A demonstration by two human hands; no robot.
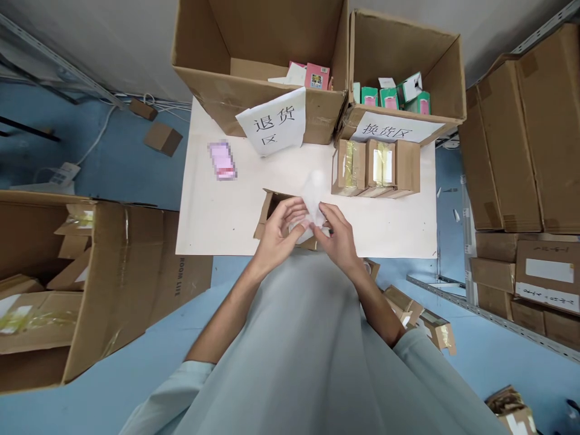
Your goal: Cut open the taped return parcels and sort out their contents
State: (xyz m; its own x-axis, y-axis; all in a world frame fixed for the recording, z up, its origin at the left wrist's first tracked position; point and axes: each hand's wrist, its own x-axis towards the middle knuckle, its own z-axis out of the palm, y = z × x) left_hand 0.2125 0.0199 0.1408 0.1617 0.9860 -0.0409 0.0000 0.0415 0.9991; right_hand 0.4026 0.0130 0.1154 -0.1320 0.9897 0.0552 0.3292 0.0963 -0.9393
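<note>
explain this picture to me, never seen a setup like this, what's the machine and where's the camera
There is no machine here: just a person's bare left hand and right hand. The single picture comes from a camera worn on the head, looking forward and down. Both hands hold a thin white wrap, over an open carton at the near edge of the white table. At the back, the left box holds pink packs and the right box holds green packs. Three cartons stand before the right box. The pink thing at left is too pixelated to identify.
</note>
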